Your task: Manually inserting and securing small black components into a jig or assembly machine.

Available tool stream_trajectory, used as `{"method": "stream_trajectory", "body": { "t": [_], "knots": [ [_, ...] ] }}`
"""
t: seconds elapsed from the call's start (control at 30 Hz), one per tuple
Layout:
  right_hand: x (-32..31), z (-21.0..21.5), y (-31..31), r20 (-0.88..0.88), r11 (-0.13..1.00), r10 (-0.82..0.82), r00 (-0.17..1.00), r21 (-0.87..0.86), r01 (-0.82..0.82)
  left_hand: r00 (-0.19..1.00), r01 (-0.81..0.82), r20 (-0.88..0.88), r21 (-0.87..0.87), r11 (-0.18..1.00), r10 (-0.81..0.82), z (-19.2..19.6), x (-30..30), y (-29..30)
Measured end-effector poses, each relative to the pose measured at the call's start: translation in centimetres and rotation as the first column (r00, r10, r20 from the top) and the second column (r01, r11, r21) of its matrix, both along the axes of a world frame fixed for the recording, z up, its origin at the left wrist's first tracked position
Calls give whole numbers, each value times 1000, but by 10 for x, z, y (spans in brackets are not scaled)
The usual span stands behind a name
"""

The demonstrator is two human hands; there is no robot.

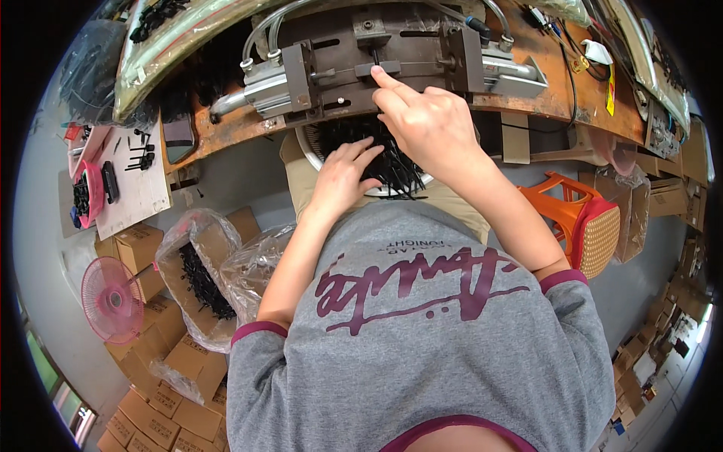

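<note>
My right hand (429, 124) reaches over a dark metal clamping fixture (350, 94) on the bench. Its index finger stretches forward, the tip on a small dark block (388, 69) at the middle of the fixture. A thin black rod (376, 56) shows just beyond that fingertip. The other fingers are curled in, and whatever they may hold is hidden. My left hand (346, 175) lies with fingers spread on the heap of thin black parts (399, 169) in a round white basin (310, 154) on my lap.
Pneumatic cylinders (271, 94) with clear hoses flank the fixture. A phone (179, 132) lies at the bench's left edge. On the left are a plastic-lined box of black parts (203, 282), a pink fan (113, 299) and cartons (154, 418). An orange stool (561, 200) stands right.
</note>
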State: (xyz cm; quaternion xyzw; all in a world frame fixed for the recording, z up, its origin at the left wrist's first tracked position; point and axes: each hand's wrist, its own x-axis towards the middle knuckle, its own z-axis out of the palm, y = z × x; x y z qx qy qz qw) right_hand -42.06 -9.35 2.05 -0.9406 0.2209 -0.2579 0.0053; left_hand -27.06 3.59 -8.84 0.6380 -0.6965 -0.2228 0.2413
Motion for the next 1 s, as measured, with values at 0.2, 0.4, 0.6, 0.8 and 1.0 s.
{"method": "stream_trajectory", "body": {
  "t": [0.2, 0.4, 0.6, 0.8, 1.0],
  "knots": [
    [-23, -1, -6, 310, 906, -25, 951, 410, -110, 934, 221, 314, -136, 966, -170, -33, -18, -12],
    [-76, -33, 14, 352, 848, -212, 912, 530, -7, 812, 491, 422, -120, 863, -404, -80, -36, -38],
    [-113, -93, 53, 169, 839, -157, 973, 542, 41, 881, 409, 295, -82, 909, -369, -65, -22, -61],
    [-127, -130, 67, -14, 743, -133, 991, 660, 110, 930, 210, 315, -26, 977, -192, -66, -8, -70],
    [-129, -169, 66, -191, 712, 79, 978, 698, 78, 975, 74, 217, -135, 988, -43, -38, -12, -48]
  ]
}}
